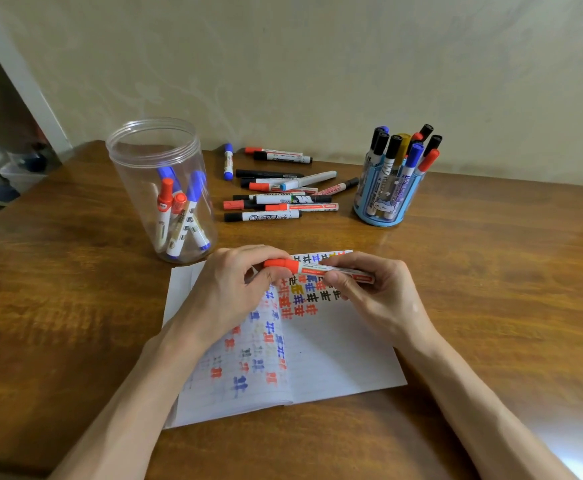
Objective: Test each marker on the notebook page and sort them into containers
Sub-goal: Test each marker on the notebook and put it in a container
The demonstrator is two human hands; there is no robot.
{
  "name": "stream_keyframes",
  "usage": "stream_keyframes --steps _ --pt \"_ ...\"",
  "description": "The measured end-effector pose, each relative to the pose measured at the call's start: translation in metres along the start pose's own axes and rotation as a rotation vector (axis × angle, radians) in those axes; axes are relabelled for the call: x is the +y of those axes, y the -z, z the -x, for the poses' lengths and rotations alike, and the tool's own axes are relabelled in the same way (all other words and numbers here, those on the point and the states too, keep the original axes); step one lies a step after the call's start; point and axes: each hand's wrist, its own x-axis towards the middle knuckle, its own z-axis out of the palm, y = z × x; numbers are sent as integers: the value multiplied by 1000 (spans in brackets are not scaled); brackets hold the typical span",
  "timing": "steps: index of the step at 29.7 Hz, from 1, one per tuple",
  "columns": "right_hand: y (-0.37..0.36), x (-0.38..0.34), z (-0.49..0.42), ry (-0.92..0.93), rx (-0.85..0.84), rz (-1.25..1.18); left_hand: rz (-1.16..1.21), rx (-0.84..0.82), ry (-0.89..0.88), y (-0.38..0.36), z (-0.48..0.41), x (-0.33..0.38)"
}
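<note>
Both forearms reach in over the notebook (pixel 335 358), which lies open on the desk (pixel 491 271). The two hands meet above its far half. Between them is a red marker (pixel 318 269), held level just over the page with its cap on. The left hand (pixel 238 289) has its fingers (pixel 259 252) curled round the red cap. The right hand (pixel 383 292) pinches the white barrel between thumb and fingers (pixel 345 259). Whether the cap is about to come off or has just gone on cannot be told.

The page says a good deal of testing is done. Rows of red, blue and black marks fill its far part, and fainter marks show on the leaf to the left of the fold. The near right part of the page is blank.

Beyond the notebook to the left stands a clear jar (pixel 158 188) with a handful of red and blue markers in it. Beyond the notebook to the right stands a blue holder (pixel 387 195), packed with about ten upright markers. These look like the sorted ones.

Between the two, straight beyond the notebook, lies a loose pile (pixel 279 195) of about a dozen markers on their sides. They are probably untested. My judgement is that the task is roughly half done. The red marker in hand is the current one, and the pile is left.
</note>
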Motion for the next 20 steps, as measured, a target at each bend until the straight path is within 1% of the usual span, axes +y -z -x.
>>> stream_keyframes --steps 8,13,16,20 --pt "-6 4 3 8 48 55 -72 -4 23 -6 -2 -1" --pt "-5 3 0 19 -9 69 -43 -46 35 -4 -3 1" --pt "-7 -1 -2 42 -27 85 25 -31 74 1 -4 3" --pt "-15 -9 -8 62 -87 140 172 64 55 13 -8 11"
